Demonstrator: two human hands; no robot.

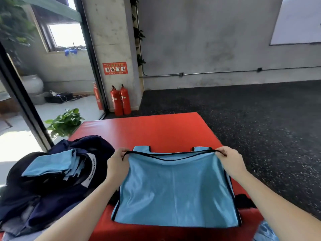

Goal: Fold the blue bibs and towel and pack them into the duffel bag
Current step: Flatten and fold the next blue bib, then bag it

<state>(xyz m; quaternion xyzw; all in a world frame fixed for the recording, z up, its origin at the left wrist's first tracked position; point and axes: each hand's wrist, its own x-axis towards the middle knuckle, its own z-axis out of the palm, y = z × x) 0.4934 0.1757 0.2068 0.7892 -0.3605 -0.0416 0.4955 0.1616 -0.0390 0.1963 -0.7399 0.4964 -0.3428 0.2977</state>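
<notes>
A light blue bib (pixel 175 188) is lying spread on the red mat (pixel 156 129), its black-trimmed far edge being lifted and stretched taut. The left hand (pixel 115 162) is pinching 1 corner of that edge and the right hand (pixel 231 161) is pinching the other, fingers curled tight on the trim. To the left, folded blue pieces (pixel 52 164) are sitting in the open navy duffel bag (pixel 57 197). More blue cloth (pixel 265 232) is peeking in at the lower right. The slick fabric is likely to slide: if the 2 hands are not moving evenly, the fold will probably skew, or the shoulder straps (pixel 141 149) underneath may bunch.
</notes>
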